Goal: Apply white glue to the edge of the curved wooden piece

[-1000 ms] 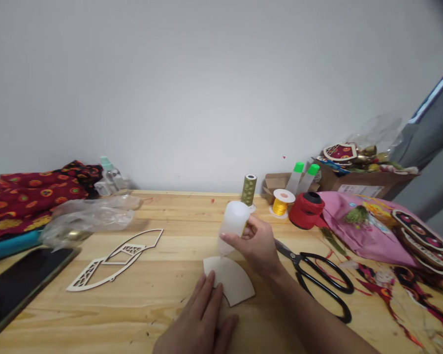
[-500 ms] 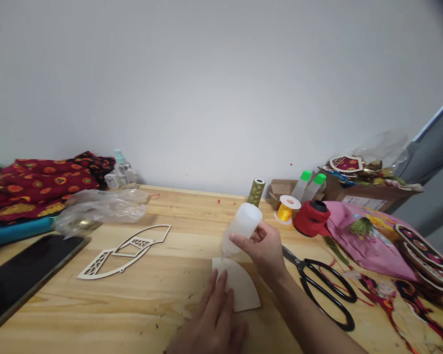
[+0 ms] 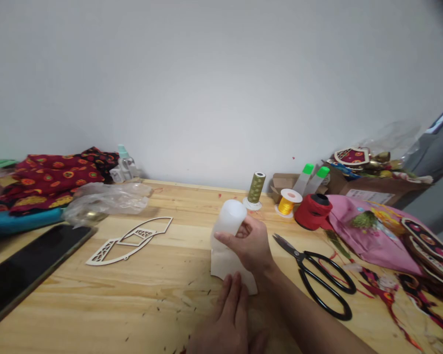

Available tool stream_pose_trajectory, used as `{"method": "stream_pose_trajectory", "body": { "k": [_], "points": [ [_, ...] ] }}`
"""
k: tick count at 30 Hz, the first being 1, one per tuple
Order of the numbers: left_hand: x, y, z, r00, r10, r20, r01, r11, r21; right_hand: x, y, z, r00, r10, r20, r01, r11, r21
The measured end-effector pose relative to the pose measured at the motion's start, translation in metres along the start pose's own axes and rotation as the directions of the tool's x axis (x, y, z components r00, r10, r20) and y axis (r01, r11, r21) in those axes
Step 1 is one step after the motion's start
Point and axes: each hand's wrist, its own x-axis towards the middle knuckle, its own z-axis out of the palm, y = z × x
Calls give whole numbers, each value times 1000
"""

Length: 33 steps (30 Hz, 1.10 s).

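Note:
My right hand (image 3: 251, 246) is wrapped round a translucent white plastic bottle (image 3: 229, 221), tipped with its base up and its lower end over a pale fan-shaped flat piece (image 3: 221, 268). The bottle's nozzle is hidden, so I cannot tell whether it touches the piece. My left hand (image 3: 227, 317) lies flat with its fingers stretched out, fingertips on the near edge of that piece. Left of both hands lie thin cut-out frames (image 3: 131, 241) with lattice corners.
Black-handled scissors (image 3: 310, 275) lie right of my right arm. Behind stand a green thread spool (image 3: 257, 187), a yellow thread spool (image 3: 287, 202) and a red thread cone (image 3: 312, 211). A phone (image 3: 33, 265), a plastic bag (image 3: 109, 199) and patterned fabric (image 3: 59, 182) are at left.
The fan-shaped piece has turned on the table. My right hand and the bottle have moved slightly left, and my left hand has shifted right to its near edge.

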Motion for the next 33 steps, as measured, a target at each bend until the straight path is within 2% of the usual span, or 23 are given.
{"method": "stream_pose_trajectory", "body": {
  "k": [4,9,13,18,22,26,30,33],
  "points": [
    [5,0,-8,1000,-10,25,8,999,46,0,-2,1,997,44,62,-42,999,-27],
    [10,0,-15,1000,8,15,-9,998,67,3,0,2,999,-26,30,26,1000,8],
    [13,1,-19,999,-6,33,4,997,72,3,-1,1,997,27,77,-28,999,18],
    [12,3,-21,998,-30,57,27,997,67,3,0,2,1000,-24,19,23,998,50],
    [12,3,-21,996,-49,74,46,998,41,2,0,1,998,0,66,1,1000,-3],
    [13,2,-23,997,-39,65,37,999,36,3,-2,1,1000,-24,15,24,1000,9],
    [14,3,-24,998,-29,64,26,999,48,3,-2,1,998,-2,57,0,999,39],
    [14,3,-25,997,-33,65,29,998,52,3,0,1,999,-21,46,19,999,34]
  ]
}}
